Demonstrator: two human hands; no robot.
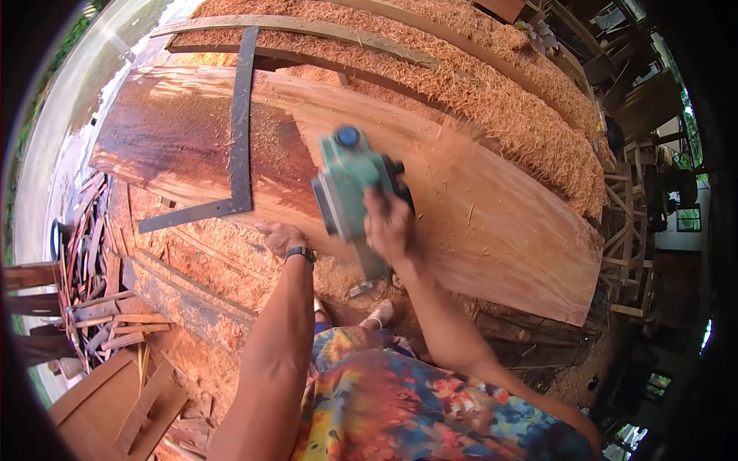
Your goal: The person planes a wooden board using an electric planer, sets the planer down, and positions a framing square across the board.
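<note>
A wide wooden board [492, 223] lies across the view, its left part darker and rougher than the pale right part. On its middle sits a green electric planer [354, 184] with a blue front knob, slightly blurred. My right hand [388, 227] is wrapped round the planer's rear handle. My left hand [281, 238] rests at the board's near edge, left of the planer, a dark watch on its wrist; its fingers are partly hidden at the edge. A dark metal square [241, 123] lies across the board's left part.
Wood shavings [530, 157] are heaped behind the board over long beams [307, 29]. Scrap wood [96, 238] is piled at the left, with panels [115, 399] below. A wooden frame [626, 230] stands at the right. My feet are beneath the board's near edge.
</note>
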